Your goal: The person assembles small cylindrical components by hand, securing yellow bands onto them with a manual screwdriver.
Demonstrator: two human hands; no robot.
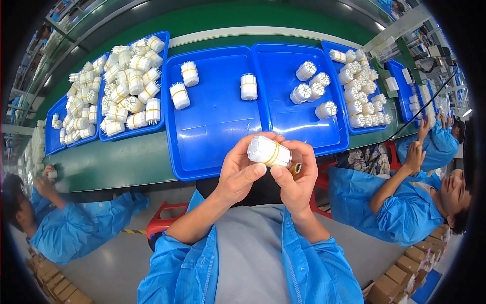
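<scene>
Gripping a white cylindrical bundle of thin pieces (259,148), both bare hands are closed around it in front of the body. A narrow yellow elastic band (274,153) encircles the bundle at its middle. Position of bundle: raised, tilted, near the front edges of the two middle trays.

Left hand (237,175): fingers curled behind the bundle, thumb on its near side. Right hand (298,185): fingers curled over the opposite end, thumb extended along the near side. A small round-ended yellow and dark object (296,168) shows against the right fingers; its type cannot be determined.

Surrounding layout, on the green bench (101,167): a shallow blue plastic centre tray (212,137) contains three banded white bundles, two at the left and one at the right. The adjoining blue right-middle tray (288,124) contains five bundles, grouped toward its right side. Beyond it, a blue far-right tray (368,130) is densely loaded. To the left of the centre tray, two further blue trays (134,133) hold heaped bundles. Co-workers in blue garments sit at both sides.
</scene>
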